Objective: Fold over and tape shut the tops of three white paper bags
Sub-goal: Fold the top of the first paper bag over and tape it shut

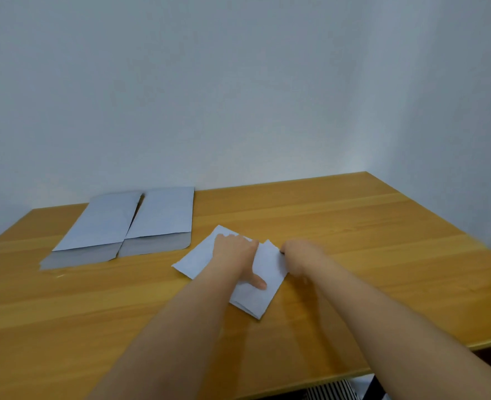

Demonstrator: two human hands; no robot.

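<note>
Here, left hand [234,252] flat on paper bag [264,301], right hand [302,255] blurred, grip unclear

no writing, label, brand or number can be read anywhere here; the flat white paper bags [232,272] and the light wooden table [354,226] show only blank surfaces.

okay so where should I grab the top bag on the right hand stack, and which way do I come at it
Judging by its pose, take the right stack at the top bag's near short edge, coming from the front. The stack's layered edges face you there, so a thumb could probably peel one sheet up. Its left side abuts the left stack; the far end sits against the wall.
</note>
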